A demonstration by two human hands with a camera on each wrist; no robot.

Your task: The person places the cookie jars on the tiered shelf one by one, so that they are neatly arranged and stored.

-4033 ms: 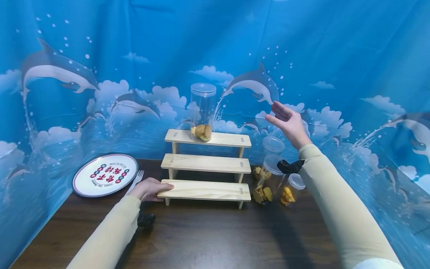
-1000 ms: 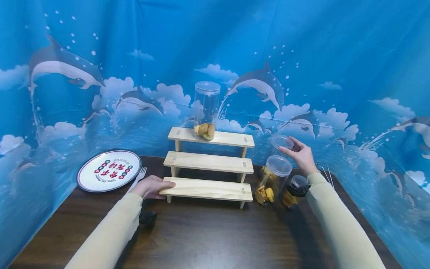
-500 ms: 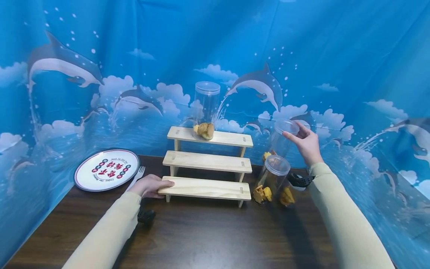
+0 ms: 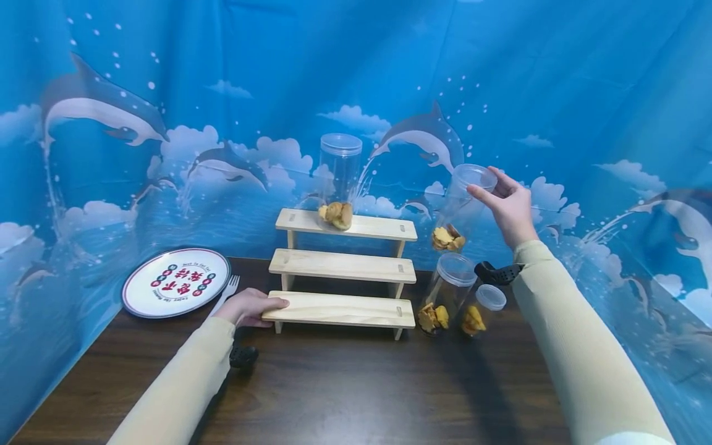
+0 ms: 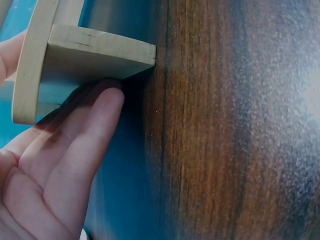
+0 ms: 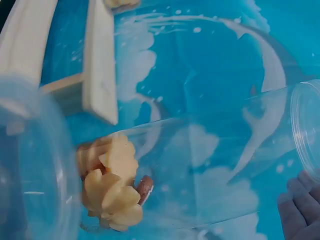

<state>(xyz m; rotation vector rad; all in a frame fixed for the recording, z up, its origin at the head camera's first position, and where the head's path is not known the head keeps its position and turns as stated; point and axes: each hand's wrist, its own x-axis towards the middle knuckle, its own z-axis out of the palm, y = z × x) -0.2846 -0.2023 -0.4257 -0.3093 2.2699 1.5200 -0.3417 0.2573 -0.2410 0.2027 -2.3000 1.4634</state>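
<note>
My right hand [image 4: 513, 209] grips a tall clear jar [image 4: 459, 201] by its lid, holding it in the air right of the wooden shelf. Pale cookie-like pieces [image 6: 112, 182] lie at the jar's bottom in the right wrist view. My left hand [image 4: 251, 307] holds the left end of the lowest step of the three-step wooden shelf [image 4: 339, 310], thumb on top and fingers underneath. In the left wrist view those fingers [image 5: 102, 115] lie beside the shelf's leg [image 5: 100, 47]. Another tall jar [image 4: 340, 170], with brownish pieces at its bottom, stands on the top step.
Right of the shelf, a tall lidded jar [image 4: 452, 287] and a shorter jar [image 4: 483, 309] stand on the dark wooden table [image 4: 345, 395]. A white plate [image 4: 175, 281] with red lettering and a white fork [image 4: 229, 290] lie at left. A blue dolphin curtain [image 4: 267, 74] hangs behind.
My right hand, empty four seconds ago, took hold of the rear tall jar by its lid and raised it off the table. My left hand stays on the lowest step.
</note>
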